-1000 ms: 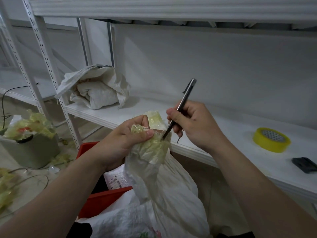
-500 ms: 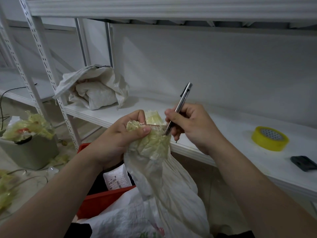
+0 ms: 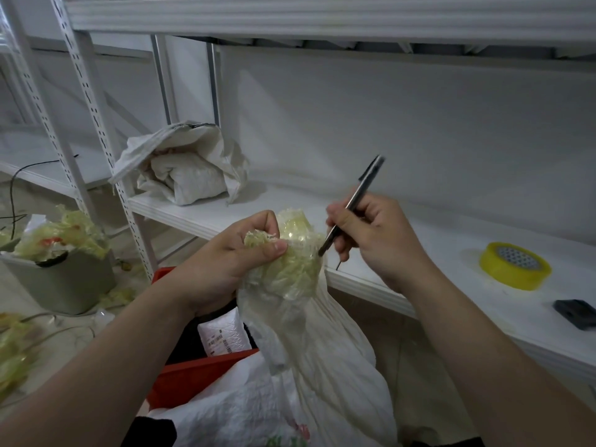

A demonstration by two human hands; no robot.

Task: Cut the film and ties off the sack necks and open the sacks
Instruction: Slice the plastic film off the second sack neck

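Cutting step: we set the slim blade [image 3: 353, 206] tip into the yellowish film [image 3: 292, 269] wound round the sack [image 3: 325, 356] neck, raised before the shelf [image 3: 445, 253].
Left hand [image 3: 222, 266]: fingers and thumb clenched round the film-wrapped neck.
Right hand [image 3: 374, 240]: fingers pinch the blade like a pen.
Doing it well: we judge shallow strokes away from our left thumb best, sparing the sack cloth.

left hand [image 3: 225, 262]: bare, thumbnail short | right hand [image 3: 377, 240]: bare | forearms [image 3: 483, 366]: bare to frame edge | 6 o'clock: dark fabric [image 3: 151, 433], possibly clothing
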